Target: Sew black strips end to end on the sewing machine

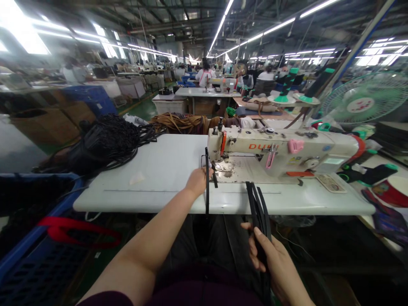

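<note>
My left hand (pixel 198 180) is at the sewing machine's needle area, its fingers closed on a narrow black strap (pixel 207 191) that hangs over the table's front edge. A short black strap end (pixel 215 176) lies just right of those fingers, beside the presser foot. Lower right, my right hand (pixel 266 250) has its fingers wrapped round a bundle of black straps (pixel 259 206), whose upper ends rest on the table edge. The white sewing machine (pixel 280 153) stands on the white table (pixel 153 170).
A large pile of black straps (pixel 105 140) lies at the table's left end, above a blue basket (pixel 19 259) with a red band (pixel 79 231). Brown straps (pixel 178 123) lie behind the table. A green fan (pixel 363 102) and thread cones (pixel 288 85) stand right.
</note>
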`<action>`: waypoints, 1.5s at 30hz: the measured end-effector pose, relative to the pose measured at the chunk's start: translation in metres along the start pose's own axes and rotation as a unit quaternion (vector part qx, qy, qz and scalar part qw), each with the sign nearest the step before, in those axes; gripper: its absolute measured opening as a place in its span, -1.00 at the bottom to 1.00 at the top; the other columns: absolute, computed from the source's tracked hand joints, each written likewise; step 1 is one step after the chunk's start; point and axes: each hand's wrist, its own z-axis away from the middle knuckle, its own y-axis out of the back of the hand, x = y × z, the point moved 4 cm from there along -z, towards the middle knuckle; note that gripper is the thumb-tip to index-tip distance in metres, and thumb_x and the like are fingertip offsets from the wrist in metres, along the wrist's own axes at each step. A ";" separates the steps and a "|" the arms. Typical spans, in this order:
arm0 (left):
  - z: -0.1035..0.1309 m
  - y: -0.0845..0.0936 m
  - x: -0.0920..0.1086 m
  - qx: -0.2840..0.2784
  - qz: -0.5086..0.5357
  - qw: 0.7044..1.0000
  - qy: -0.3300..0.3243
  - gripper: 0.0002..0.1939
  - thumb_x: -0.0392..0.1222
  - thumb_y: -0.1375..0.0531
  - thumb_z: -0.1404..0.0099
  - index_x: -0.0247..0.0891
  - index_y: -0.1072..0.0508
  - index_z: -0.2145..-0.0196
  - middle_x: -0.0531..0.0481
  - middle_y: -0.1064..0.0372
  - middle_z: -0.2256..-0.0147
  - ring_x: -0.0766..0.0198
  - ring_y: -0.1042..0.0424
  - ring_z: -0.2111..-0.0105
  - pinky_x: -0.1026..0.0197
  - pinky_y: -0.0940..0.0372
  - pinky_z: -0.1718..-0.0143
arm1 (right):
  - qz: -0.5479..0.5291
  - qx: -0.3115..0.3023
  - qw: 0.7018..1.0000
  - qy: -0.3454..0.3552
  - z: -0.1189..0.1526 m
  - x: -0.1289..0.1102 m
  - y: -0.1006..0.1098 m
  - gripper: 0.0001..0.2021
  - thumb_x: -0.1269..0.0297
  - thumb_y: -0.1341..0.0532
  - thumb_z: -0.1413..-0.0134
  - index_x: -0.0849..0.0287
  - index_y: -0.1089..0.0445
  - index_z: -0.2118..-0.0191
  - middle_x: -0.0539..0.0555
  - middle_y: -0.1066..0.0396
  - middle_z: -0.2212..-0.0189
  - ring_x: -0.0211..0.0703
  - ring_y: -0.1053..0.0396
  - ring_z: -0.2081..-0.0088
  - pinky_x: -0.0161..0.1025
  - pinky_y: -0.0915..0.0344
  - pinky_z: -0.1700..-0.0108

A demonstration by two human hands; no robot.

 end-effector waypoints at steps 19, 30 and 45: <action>-0.002 -0.006 -0.011 0.021 0.009 0.999 -0.030 -0.71 -0.12 -0.06 -0.52 -0.19 -0.59 0.11 -0.07 -0.58 0.04 0.11 -0.51 -0.06 0.00 -0.35 -0.21 | -0.068 0.061 0.993 -0.073 -0.036 0.018 -0.020 -0.47 -0.06 -0.55 0.23 0.23 -0.54 0.20 0.06 -0.54 0.50 -0.19 -0.47 0.50 -0.37 -0.30 0.54; 0.011 -0.011 -0.006 0.018 -0.052 0.996 -0.063 -0.66 -0.36 -0.16 -0.37 -0.17 -0.56 -0.04 -0.06 -0.54 -0.06 0.05 -0.42 -0.19 -0.14 -0.30 -0.28 | -0.067 0.062 0.988 -0.122 -0.033 0.029 -0.023 -0.47 -0.11 -0.54 0.18 0.18 -0.49 0.21 0.00 -0.48 0.57 -0.23 -0.42 0.60 -0.40 -0.21 0.65; 0.013 -0.014 -0.005 0.010 -0.074 0.995 -0.063 -0.72 -0.21 -0.12 -0.49 -0.21 -0.49 -0.09 -0.10 -0.49 -0.12 0.02 -0.37 -0.23 -0.15 -0.28 -0.28 | -0.025 0.013 0.995 -0.094 -0.047 0.028 -0.044 -0.41 -0.26 -0.47 0.14 0.16 -0.39 0.25 -0.02 -0.46 0.58 -0.25 -0.37 0.65 -0.36 -0.22 0.63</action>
